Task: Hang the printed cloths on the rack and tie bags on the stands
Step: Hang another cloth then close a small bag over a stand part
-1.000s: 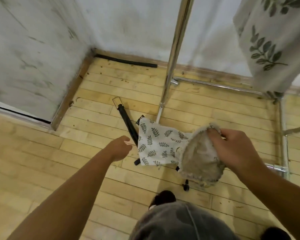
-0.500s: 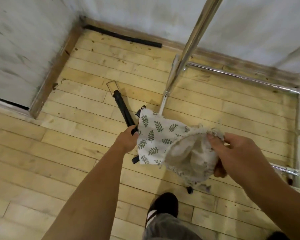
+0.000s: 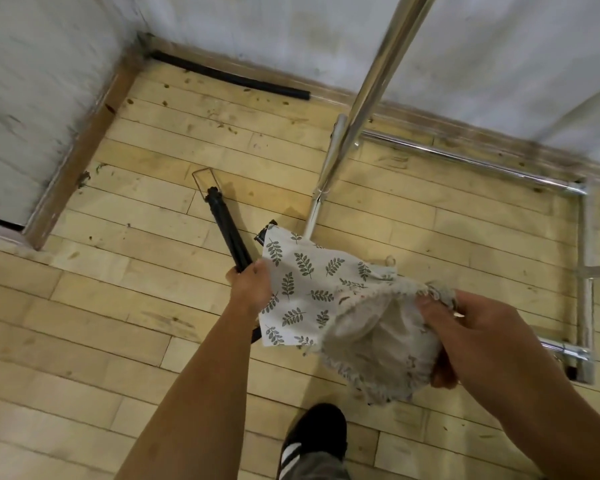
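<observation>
The bag (image 3: 302, 292) is a soft cloth pouch, off-white with small grey-green leafy sprigs printed all over it. Its mouth is turned toward the person and gapes wide, showing a plain pale lining and a gathered, puckered rim; a thin loop of cord sticks up near the rim. It hangs in the air above the wooden floor (image 3: 118, 306), just in front of the person's black shoe (image 3: 314, 434).

The right hand (image 3: 482, 341) pinches the gathered rim, fingers curled into the cloth on the far right side of the opening. The left hand (image 3: 252, 285) is wrapped around a slim black folded stand (image 3: 227, 226), touching the bag's printed left edge. The stand slants away toward the corner of the room, and its lower part is hidden behind the bag.

Just behind the bag rises the shiny metal rack (image 3: 381, 74), its base bars running along the floor to the right. A black tube (image 3: 229, 77) lies against the far wall.
</observation>
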`<control>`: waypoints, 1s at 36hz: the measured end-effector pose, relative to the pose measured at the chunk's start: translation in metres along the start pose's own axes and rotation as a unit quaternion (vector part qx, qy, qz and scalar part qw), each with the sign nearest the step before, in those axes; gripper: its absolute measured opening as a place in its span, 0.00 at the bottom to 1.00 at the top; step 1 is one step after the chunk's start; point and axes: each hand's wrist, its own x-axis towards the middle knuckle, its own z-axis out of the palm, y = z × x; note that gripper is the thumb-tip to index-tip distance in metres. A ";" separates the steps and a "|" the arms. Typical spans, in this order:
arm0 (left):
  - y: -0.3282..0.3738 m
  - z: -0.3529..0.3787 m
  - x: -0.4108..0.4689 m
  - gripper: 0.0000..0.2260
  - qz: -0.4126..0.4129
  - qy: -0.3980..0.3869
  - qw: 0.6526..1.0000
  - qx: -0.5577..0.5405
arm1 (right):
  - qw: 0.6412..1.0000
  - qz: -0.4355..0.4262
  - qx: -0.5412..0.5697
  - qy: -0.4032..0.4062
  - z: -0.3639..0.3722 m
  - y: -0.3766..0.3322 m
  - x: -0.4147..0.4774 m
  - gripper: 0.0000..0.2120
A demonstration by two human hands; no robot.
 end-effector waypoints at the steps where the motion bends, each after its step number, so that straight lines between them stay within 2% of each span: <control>1: 0.000 0.000 -0.004 0.28 0.010 0.013 1.000 -0.026 | 1.000 0.000 0.002 0.002 -0.001 0.001 0.000 0.15; 3: -0.004 -0.002 -0.012 0.24 0.067 0.041 0.997 -0.024 | 1.000 0.001 0.002 0.005 -0.003 0.002 -0.001 0.15; 5: -0.008 -0.005 -0.021 0.22 0.132 0.054 0.990 0.021 | 1.000 0.001 0.001 0.006 -0.004 0.004 -0.001 0.15; 8: -0.011 -0.013 -0.029 0.17 0.194 0.076 0.977 0.047 | 1.000 0.000 -0.003 0.011 -0.006 0.007 0.001 0.15; 14: 0.001 -0.034 -0.046 0.17 0.238 0.119 0.962 0.067 | 1.000 -0.006 0.009 0.025 -0.014 0.011 -0.001 0.16; 24: 0.049 -0.066 -0.108 0.17 0.326 0.116 0.932 0.112 | 0.998 -0.003 0.025 0.054 -0.047 0.015 -0.034 0.17; 30: 0.074 -0.081 -0.152 0.18 0.360 0.076 0.915 0.167 | 0.996 -0.017 0.055 0.064 -0.071 0.021 -0.062 0.17; 36: 0.095 -0.086 -0.203 0.18 0.395 0.002 0.893 0.216 | 0.994 -0.033 0.061 0.090 -0.102 0.034 -0.094 0.17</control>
